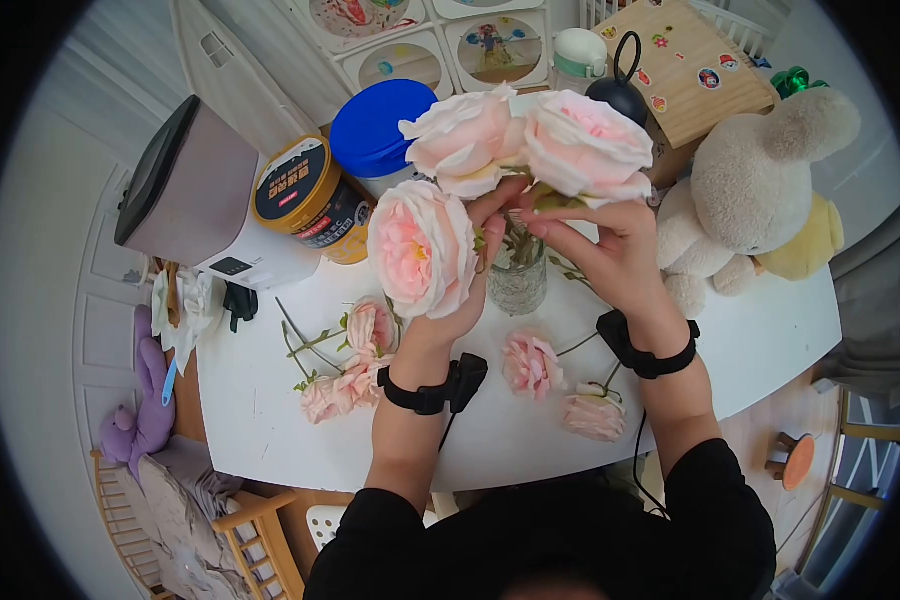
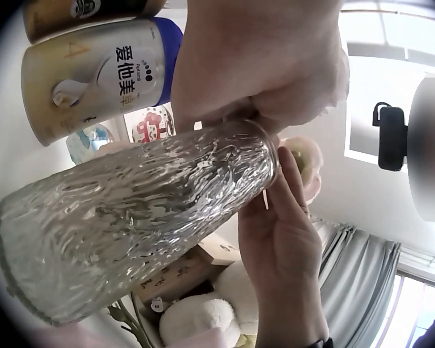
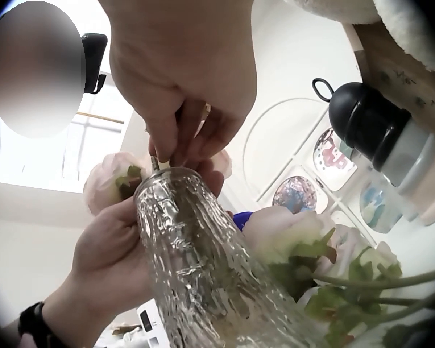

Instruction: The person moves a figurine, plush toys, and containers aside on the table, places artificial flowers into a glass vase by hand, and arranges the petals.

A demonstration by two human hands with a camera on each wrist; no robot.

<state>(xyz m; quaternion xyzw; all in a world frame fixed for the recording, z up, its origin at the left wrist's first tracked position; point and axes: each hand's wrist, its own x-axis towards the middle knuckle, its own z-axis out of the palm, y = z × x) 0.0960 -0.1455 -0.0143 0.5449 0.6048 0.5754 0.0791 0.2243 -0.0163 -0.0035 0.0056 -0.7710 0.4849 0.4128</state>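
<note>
A clear textured glass vase (image 1: pixel 518 285) stands upright on the white table, with stems inside its neck. My left hand (image 1: pixel 463 290) is at the left of its mouth, fingers curled around a stem close to the rim, behind a large pink rose (image 1: pixel 415 250). From the other side my right hand (image 1: pixel 620 255) pinches a stem at the mouth, just under another pink rose (image 1: pixel 585 145). A third rose (image 1: pixel 460 145) leans at the back left above the vase. In the right wrist view, the right hand's fingertips (image 3: pixel 170 148) are right over the glass rim.
Several cut roses (image 1: pixel 345 385) lie on the table (image 1: pixel 270 440) at left; pink roses (image 1: pixel 532 365) lie at front right. Behind stand a blue-lidded can (image 1: pixel 382 125), a dark-lidded tub (image 1: pixel 300 190) and a grey-white appliance (image 1: pixel 205 190). A plush rabbit (image 1: pixel 750 180) sits at right.
</note>
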